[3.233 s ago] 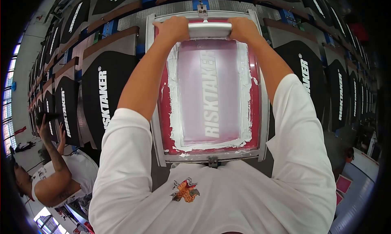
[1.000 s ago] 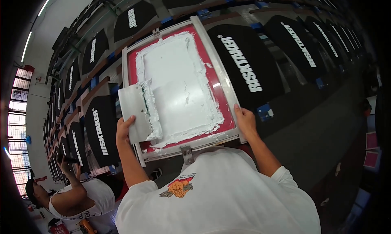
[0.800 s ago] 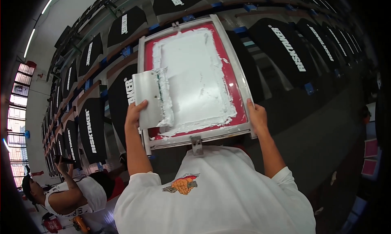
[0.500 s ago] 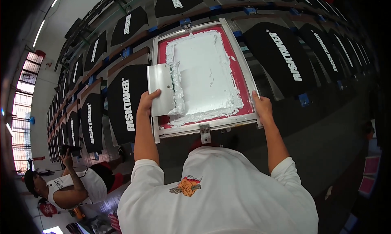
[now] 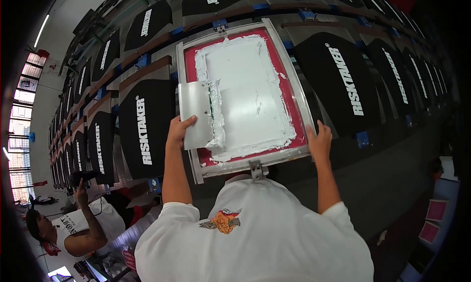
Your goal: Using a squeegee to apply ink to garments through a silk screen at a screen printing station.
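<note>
Squeegee (image 5: 196, 107) pinched by half-closed left hand (image 5: 177, 131), screen frame (image 5: 225, 169) gripped along its side by curled right hand (image 5: 320, 140); best kept level, white ink (image 5: 240, 90) between hands unspilled.

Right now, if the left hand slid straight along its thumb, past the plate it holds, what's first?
For the left hand, likely the ridge of white paste along the far edge of the silver plate; then the red-edged screen. Height between plate and screen is unclear.
</note>
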The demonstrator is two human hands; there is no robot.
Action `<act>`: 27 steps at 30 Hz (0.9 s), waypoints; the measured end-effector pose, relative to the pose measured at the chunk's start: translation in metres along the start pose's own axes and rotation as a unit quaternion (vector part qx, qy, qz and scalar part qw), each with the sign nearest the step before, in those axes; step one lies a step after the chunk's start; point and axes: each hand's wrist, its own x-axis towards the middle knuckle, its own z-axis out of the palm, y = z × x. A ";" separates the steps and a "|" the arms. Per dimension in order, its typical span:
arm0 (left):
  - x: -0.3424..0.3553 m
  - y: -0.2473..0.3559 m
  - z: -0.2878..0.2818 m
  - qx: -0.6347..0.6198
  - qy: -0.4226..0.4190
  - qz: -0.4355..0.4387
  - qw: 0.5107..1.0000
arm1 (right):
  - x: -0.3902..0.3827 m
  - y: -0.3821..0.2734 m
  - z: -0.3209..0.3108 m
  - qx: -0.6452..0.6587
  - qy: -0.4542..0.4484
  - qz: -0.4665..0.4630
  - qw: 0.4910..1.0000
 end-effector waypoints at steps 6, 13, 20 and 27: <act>0.086 0.126 0.054 0.433 -0.017 0.159 0.887 | -0.089 -0.054 -0.043 0.280 -0.594 0.209 0.725; 0.198 0.130 0.116 0.653 0.055 0.364 0.662 | -0.108 -0.091 -0.025 0.271 -0.616 0.201 0.712; 0.122 0.069 0.106 0.559 0.001 0.451 0.695 | -0.107 -0.082 -0.022 0.298 -0.594 0.200 0.720; 0.143 0.180 0.131 0.636 -0.139 0.490 0.580 | -0.097 -0.090 -0.030 0.288 -0.595 0.219 0.718</act>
